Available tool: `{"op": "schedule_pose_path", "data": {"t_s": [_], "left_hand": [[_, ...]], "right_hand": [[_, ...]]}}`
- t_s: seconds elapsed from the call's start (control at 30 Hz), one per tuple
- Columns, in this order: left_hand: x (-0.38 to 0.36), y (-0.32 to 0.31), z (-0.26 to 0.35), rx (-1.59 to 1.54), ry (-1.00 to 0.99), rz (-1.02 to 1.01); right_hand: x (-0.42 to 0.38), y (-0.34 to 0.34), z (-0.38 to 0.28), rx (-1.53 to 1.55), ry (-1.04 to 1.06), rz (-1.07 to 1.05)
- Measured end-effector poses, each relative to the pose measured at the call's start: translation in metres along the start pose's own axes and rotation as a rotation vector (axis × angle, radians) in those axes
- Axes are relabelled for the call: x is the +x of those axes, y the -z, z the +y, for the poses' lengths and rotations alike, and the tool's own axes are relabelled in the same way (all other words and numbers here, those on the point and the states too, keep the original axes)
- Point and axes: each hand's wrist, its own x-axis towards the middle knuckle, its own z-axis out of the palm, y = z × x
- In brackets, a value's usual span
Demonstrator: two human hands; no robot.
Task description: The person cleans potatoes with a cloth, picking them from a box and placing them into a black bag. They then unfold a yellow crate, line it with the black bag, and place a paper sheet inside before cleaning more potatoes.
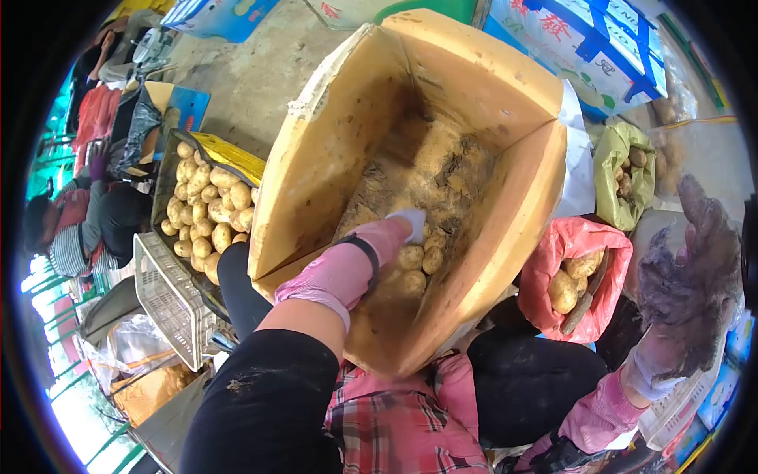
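Note:
My left hand [388, 237], with a pink sleeve and dark wrist band, reaches down into a large tan cardboard box [316, 189]. Its pale fingertips lie beside several potatoes [412, 258] on the dirty box floor; most of its fingers are hidden. Out at the far right, my right hand [687, 272] is raised in a mud-darkened glove. Its fingers are stretched out, and nothing shows in them. Between that hand and the box stands a pink bag [580, 276] with potatoes in it.
Left of the box, a dark crate [175, 146] holds many potatoes, beside a whitish plastic crate [170, 296]. A green bag [604, 170] of potatoes stands at right. Blue-and-white cartons [572, 43] are behind. Another person [87, 225] is at far left.

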Motion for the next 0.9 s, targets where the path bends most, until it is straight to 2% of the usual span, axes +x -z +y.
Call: {"op": "schedule_pose_path", "data": {"t_s": [0.1,0.13,0.2,0.23,0.27,0.3,0.33,0.43,0.47,0.57,0.63,0.7,0.8,0.9], "left_hand": [[-0.019,0.039,0.002,-0.238,0.055,-0.141],[0.000,0.027,-0.010,-0.288,0.030,-0.058],[-0.018,0.042,0.008,-0.281,-0.048,-0.148],[-0.002,0.020,0.007,-0.176,-0.187,-0.137],[-0.017,0.029,0.031,-0.116,-0.165,-0.157],[-0.017,0.021,0.041,-0.213,-0.109,-0.034],[-0.010,0.019,0.046,-0.124,-0.072,-0.062],[0.022,0.018,0.051,0.067,-0.030,-0.320],[0.030,0.019,0.050,-0.079,0.051,-0.483],[0.046,0.005,0.055,0.253,-0.127,-0.477],[0.052,-0.002,0.059,0.253,-0.124,-0.440],[0.050,-0.003,0.060,0.200,-0.121,-0.436],[0.030,0.011,0.053,0.027,-0.155,-0.439],[-0.011,0.046,0.041,-0.225,-0.084,-0.340]], "right_hand": [[0.005,-0.008,0.002,-0.002,-0.005,-0.008],[0.007,-0.008,0.002,-0.003,-0.008,-0.005],[0.007,-0.007,-0.007,0.000,0.007,0.015],[0.007,-0.009,-0.010,0.010,0.011,0.009],[0.009,-0.007,-0.015,0.027,0.019,0.011],[0.009,-0.002,-0.021,0.046,0.031,0.017],[0.009,0.004,-0.027,0.063,0.046,0.022],[0.017,0.026,-0.036,0.070,0.067,0.040],[0.018,0.031,-0.038,0.060,0.070,0.047],[0.015,0.064,-0.014,0.720,0.119,-0.092],[0.012,0.043,-0.019,0.412,0.104,0.440],[0.018,0.033,-0.026,0.003,0.299,0.196],[0.032,0.020,-0.019,0.090,0.330,0.316],[0.080,0.054,0.023,-0.185,-0.137,0.483]]}}
